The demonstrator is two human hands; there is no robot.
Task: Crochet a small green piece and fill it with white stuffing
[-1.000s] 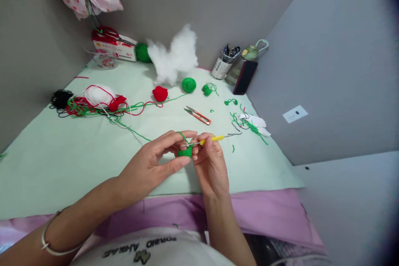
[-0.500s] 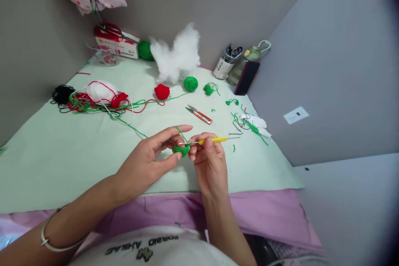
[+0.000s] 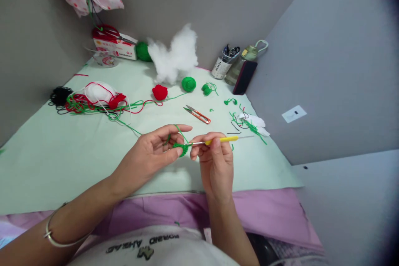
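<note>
My left hand point(image 3: 152, 153) pinches a small green crochet piece point(image 3: 181, 148) between thumb and fingers, with green yarn point(image 3: 179, 131) looped over the raised forefinger. My right hand point(image 3: 215, 160) is closed on a crochet hook with a yellow handle point(image 3: 222, 140); its metal tip touches the green piece. Both hands hover above the pale green mat point(image 3: 62, 162), near its front edge. The yarn trails back left to a tangle of green and red yarn point(image 3: 84, 106).
Orange thread snips point(image 3: 197, 114) lie just beyond the hands. Farther back are a red crochet piece point(image 3: 160, 92), green crochet pieces point(image 3: 188, 84), white stuffing point(image 3: 174, 58), a jar of tools point(image 3: 222, 64), a bottle point(image 3: 246, 60), a dark phone point(image 3: 245, 77) and yarn scraps point(image 3: 249, 124).
My right hand has drawn the hook a little to the right, away from the green piece. My left hand has turned the piece slightly and stays in place.
</note>
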